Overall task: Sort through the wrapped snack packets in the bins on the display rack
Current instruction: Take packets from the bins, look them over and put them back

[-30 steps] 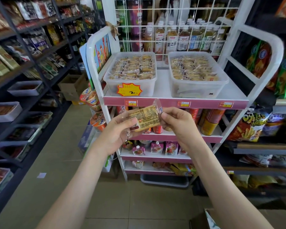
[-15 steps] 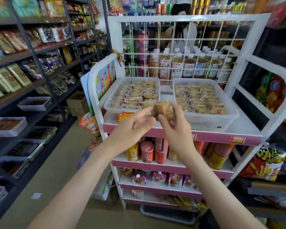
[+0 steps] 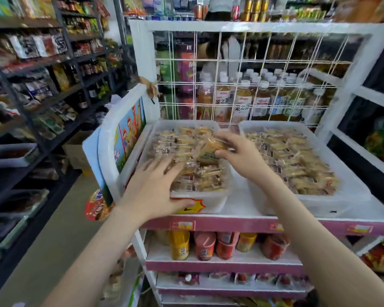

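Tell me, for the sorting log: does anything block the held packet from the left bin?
Nothing visible does. The right hand pinches the packet right above the open left bin, with only other packets beneath. The left hand lies over the bin's near corner, beside that path.

— What sort of place is this?
— A small grocery shop. The white display rack [image 3: 142,103] has price tags [image 3: 183,224] along its pink shelf edge, and a yellow starburst price sticker [image 3: 194,207] sits on a bin [image 3: 215,199] of wrapped snacks [image 3: 206,176].
— And around it?
— Dark shelves [image 3: 42,60] crammed with packets, and rows of bottled tea [image 3: 242,100] behind.
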